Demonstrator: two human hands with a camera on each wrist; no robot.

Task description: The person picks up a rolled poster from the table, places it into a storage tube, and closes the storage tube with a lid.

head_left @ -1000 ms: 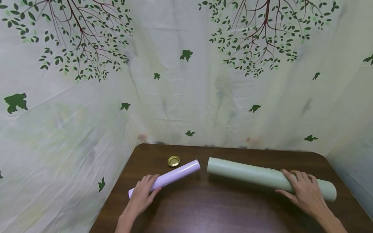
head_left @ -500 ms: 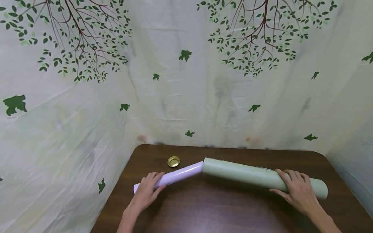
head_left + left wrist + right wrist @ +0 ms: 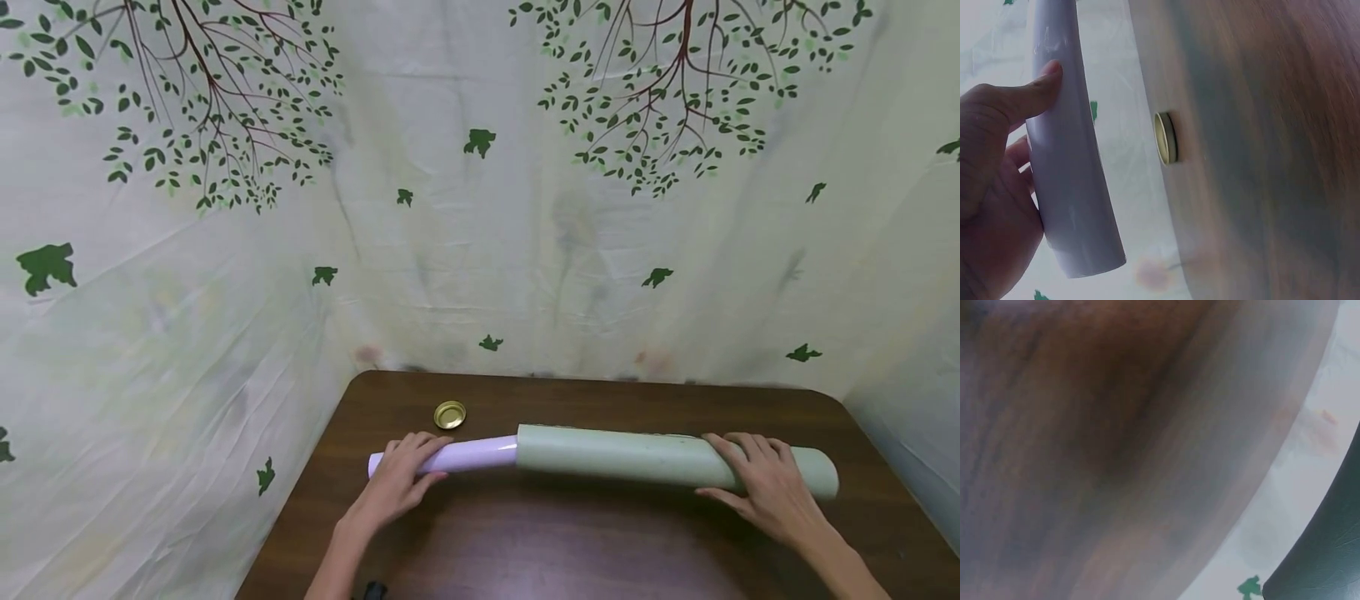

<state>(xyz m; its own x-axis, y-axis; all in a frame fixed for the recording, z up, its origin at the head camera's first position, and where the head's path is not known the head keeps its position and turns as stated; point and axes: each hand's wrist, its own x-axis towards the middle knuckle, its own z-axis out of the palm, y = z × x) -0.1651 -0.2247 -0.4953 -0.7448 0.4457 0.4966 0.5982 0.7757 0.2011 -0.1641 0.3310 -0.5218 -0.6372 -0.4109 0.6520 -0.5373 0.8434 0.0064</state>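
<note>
In the head view my left hand (image 3: 401, 473) grips a slim, glossy lavender tube (image 3: 480, 454) with the thumb below and the fingers over the top. The left wrist view shows the thumb pressed along the lavender tube (image 3: 1075, 181) and one of its ends in full. To the right, my right hand (image 3: 765, 483) holds a thicker pale green tube (image 3: 615, 454) near its right end. The two tubes lie almost in line above the table, and the lavender tube's right end is hidden at the green tube's left end. Only part of the green tube (image 3: 1329, 550) shows in the right wrist view.
A round gold jar lid (image 3: 450, 415) rests on the dark wooden table (image 3: 570, 550), just behind the lavender tube. Behind and beside the table hangs a pale cloth (image 3: 450, 250) printed with branches and green leaves. A small black object (image 3: 375, 590) shows beside the left forearm.
The lavender tube has moved right and levelled out. The green tube has shifted left to meet it and also levelled. Less of the lavender tube shows now. Both hands keep their hold.
</note>
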